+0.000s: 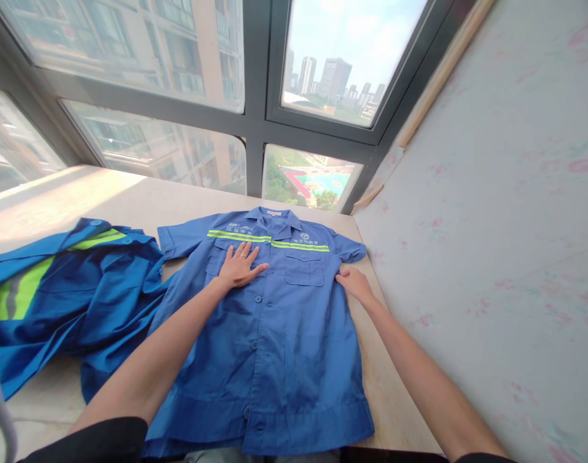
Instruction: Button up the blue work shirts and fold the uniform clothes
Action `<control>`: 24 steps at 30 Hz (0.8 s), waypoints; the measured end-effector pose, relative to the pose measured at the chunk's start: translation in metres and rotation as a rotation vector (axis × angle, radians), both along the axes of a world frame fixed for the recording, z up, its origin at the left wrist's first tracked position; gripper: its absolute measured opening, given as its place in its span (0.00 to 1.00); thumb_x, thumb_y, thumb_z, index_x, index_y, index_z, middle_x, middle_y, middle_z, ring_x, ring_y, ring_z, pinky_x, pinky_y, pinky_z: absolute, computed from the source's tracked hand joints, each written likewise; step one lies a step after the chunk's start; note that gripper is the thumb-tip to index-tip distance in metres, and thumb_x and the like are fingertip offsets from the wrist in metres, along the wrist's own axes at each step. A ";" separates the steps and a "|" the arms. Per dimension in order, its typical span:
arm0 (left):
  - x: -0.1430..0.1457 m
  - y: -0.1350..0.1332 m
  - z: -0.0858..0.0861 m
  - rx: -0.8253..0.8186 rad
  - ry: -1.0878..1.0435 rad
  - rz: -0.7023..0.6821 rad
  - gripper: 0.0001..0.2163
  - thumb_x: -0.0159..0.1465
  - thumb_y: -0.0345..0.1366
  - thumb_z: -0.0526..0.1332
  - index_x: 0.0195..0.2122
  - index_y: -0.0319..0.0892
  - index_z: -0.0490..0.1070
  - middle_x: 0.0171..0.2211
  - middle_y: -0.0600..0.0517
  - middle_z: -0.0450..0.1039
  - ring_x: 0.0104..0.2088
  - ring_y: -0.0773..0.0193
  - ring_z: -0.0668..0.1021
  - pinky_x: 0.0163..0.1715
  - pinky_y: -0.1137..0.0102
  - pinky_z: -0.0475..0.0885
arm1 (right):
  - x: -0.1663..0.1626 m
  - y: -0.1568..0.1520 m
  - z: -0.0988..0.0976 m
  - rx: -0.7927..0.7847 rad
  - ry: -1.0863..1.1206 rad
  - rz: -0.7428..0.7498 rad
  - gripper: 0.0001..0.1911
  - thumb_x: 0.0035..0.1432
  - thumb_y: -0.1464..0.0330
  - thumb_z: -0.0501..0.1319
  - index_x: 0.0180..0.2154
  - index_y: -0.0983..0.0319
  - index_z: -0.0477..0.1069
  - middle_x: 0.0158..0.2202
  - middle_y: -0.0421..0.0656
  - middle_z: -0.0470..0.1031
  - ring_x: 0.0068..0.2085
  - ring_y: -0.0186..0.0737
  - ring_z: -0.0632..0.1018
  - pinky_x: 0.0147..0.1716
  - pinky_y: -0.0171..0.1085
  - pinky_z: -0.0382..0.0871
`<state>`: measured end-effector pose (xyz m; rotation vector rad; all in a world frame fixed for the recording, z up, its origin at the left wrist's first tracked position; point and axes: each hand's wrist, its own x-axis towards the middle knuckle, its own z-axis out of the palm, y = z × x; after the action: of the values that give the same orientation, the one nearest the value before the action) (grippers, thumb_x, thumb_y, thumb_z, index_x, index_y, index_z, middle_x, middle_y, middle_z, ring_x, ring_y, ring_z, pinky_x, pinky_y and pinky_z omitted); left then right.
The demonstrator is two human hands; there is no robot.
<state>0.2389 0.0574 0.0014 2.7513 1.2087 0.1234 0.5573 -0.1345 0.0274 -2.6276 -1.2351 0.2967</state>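
Shirt (303, 341), blue and short-sleeved, is lying flat, lower center of the frame, collar pointing up. Left hand (241, 265) is palm-down on the chest, fingers spread wide; right hand (354, 283), right of center, has the side edge pinched. Crumpled blue garment (113, 289) is over at lower left btw.

A sunny corner with a large window in a dark grey frame (256, 77), divided into several panes. Through the left panes rises a beige apartment building (192, 58); the upper right pane shows distant towers (335, 78) under a bright, cloudy sky (356, 29). Lower down are green trees (326, 199) and a red-and-turquoise sports court (332, 182). Sunlight brightens the left of a cream ledge (178, 198). At right, a pale wall (491, 212) bears faded pink flowers, edged by wooden trim (445, 80).
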 end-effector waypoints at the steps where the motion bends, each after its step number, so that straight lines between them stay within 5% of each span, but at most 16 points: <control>1: 0.000 0.000 0.000 -0.003 0.004 -0.005 0.41 0.64 0.65 0.37 0.70 0.42 0.51 0.71 0.42 0.45 0.71 0.48 0.48 0.67 0.48 0.40 | -0.004 -0.001 -0.002 0.010 -0.014 -0.001 0.10 0.57 0.61 0.61 0.36 0.60 0.76 0.37 0.44 0.80 0.41 0.42 0.79 0.35 0.33 0.66; 12: 0.002 0.000 -0.002 -0.012 -0.001 0.025 0.48 0.58 0.71 0.44 0.70 0.42 0.50 0.71 0.41 0.43 0.71 0.45 0.47 0.67 0.47 0.38 | -0.028 -0.006 0.000 0.018 -0.228 0.084 0.16 0.65 0.56 0.57 0.46 0.57 0.76 0.47 0.47 0.75 0.44 0.44 0.78 0.37 0.36 0.68; 24: 0.001 -0.001 -0.003 -0.005 -0.013 0.025 0.48 0.57 0.71 0.44 0.70 0.42 0.51 0.71 0.40 0.44 0.71 0.46 0.47 0.67 0.47 0.38 | -0.018 -0.008 -0.010 0.162 -0.109 0.022 0.14 0.66 0.65 0.54 0.40 0.60 0.78 0.44 0.45 0.79 0.45 0.42 0.78 0.41 0.34 0.66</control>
<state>0.2401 0.0566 -0.0013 2.7276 1.2395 0.1400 0.5393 -0.1426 0.0176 -2.5218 -1.2651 0.0544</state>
